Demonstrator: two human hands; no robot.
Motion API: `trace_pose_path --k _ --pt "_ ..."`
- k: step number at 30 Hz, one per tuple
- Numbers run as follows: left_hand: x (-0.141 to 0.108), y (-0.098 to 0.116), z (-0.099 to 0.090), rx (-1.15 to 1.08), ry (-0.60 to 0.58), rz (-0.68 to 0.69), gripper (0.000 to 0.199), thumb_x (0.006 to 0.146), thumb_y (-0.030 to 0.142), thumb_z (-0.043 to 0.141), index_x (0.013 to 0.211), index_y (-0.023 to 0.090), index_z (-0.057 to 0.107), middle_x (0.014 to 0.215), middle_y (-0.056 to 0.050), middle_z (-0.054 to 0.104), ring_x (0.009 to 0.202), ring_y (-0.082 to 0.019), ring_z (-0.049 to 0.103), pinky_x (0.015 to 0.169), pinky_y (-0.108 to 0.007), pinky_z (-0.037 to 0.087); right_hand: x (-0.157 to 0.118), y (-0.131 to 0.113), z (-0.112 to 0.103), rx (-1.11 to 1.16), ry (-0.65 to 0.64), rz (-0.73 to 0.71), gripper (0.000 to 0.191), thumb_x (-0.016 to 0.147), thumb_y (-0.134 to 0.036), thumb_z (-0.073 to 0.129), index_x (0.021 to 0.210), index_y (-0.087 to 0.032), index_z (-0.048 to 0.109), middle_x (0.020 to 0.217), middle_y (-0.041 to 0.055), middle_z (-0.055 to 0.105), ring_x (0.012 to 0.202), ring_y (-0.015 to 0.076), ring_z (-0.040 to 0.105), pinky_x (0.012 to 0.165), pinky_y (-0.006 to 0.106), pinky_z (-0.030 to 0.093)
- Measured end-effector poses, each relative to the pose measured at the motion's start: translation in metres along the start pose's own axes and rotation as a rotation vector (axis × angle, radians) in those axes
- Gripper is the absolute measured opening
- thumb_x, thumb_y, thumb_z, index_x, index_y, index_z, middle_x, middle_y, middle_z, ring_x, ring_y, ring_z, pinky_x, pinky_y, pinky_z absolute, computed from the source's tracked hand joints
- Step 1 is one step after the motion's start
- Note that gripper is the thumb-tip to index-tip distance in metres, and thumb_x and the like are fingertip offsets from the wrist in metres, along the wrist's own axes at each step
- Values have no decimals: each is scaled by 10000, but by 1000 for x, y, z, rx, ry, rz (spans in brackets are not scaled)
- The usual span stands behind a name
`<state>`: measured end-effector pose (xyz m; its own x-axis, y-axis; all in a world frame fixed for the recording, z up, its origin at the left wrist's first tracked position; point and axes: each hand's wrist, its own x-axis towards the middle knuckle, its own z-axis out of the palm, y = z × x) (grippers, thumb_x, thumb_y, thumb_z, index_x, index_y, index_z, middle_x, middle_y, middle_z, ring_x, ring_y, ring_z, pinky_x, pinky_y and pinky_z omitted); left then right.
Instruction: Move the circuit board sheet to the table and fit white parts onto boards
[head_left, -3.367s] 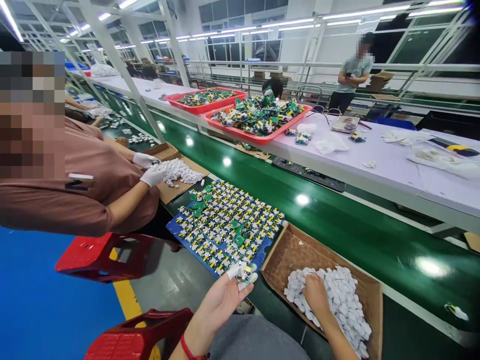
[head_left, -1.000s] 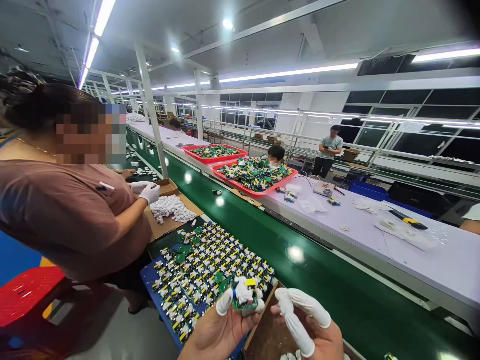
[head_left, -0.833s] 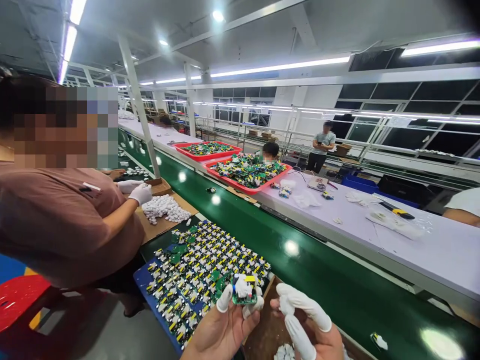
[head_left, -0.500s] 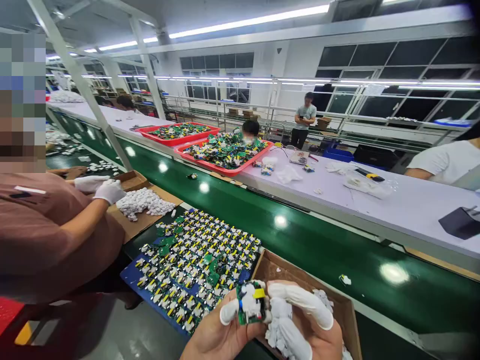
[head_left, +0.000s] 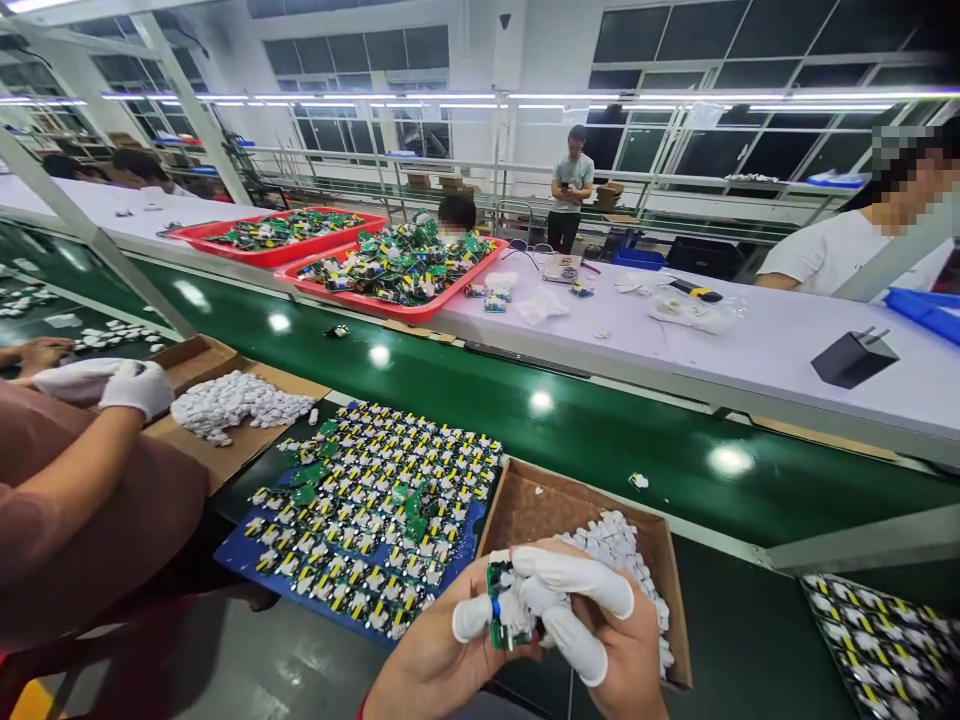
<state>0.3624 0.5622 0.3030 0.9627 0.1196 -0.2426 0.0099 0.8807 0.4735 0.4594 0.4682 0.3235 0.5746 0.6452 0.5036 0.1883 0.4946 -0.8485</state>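
Note:
My left hand, with a white finger cot on its thumb, grips a small green circuit board by its edges. White material covers much of the board's face. My right hand, wearing white finger cots, is closed against that face, pinching a soft-looking white lump. Its fingers hide part of the board. Just behind both hands, a shallow cardboard box holds a heap of white lumps. To its left, rows of similar circuit boards lie on a blue tray.
A green conveyor belt runs across beyond the box. Red trays of boards stand on the far white table. At left, a co-worker's gloved hand is beside another white pile. More boards lie at lower right.
The view has swung right and down. My right fingers have come in over the board's face, and the board has turned so that its yellow part is hidden.

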Motion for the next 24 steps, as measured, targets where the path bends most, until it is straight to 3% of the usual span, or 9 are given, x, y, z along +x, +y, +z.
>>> trace_pose_path --k 5,11,17,21,24 --pt "6 -3 -1 -39 -75 -8 495 558 289 843 1019 180 698 660 -1 685 630 -100 604 601 -191 479 -9 3 -3 58 73 17 252 793 -179 671 977 -346 713 962 22 754 875 198 717 755 269 608" --pt "17 -6 8 68 -65 -61 457 583 317 824 1000 166 712 625 -10 681 582 -111 601 604 -210 487 -15 6 -8 106 134 -21 186 821 -282 653 989 -341 705 950 32 755 878 207 711 764 313 605" --pt "32 -9 14 83 -2 -198 408 468 322 878 833 190 752 617 9 698 580 -99 612 553 -166 484 -23 7 -16 21 330 -171 208 792 -283 685 989 -344 707 949 23 758 884 193 705 766 303 590" --pt "47 -16 18 157 3 -322 472 471 327 876 909 208 746 685 3 716 611 -114 622 613 -190 505 -36 8 -27 -46 455 -280 231 788 -258 678 1005 -336 693 979 30 752 902 201 698 753 329 586" --pt "58 -25 31 243 -75 -410 528 462 335 877 952 198 737 717 -26 720 672 -158 639 687 -243 517 -50 6 -34 -106 582 -309 214 807 -282 657 1012 -340 674 974 34 749 868 208 705 675 327 595"
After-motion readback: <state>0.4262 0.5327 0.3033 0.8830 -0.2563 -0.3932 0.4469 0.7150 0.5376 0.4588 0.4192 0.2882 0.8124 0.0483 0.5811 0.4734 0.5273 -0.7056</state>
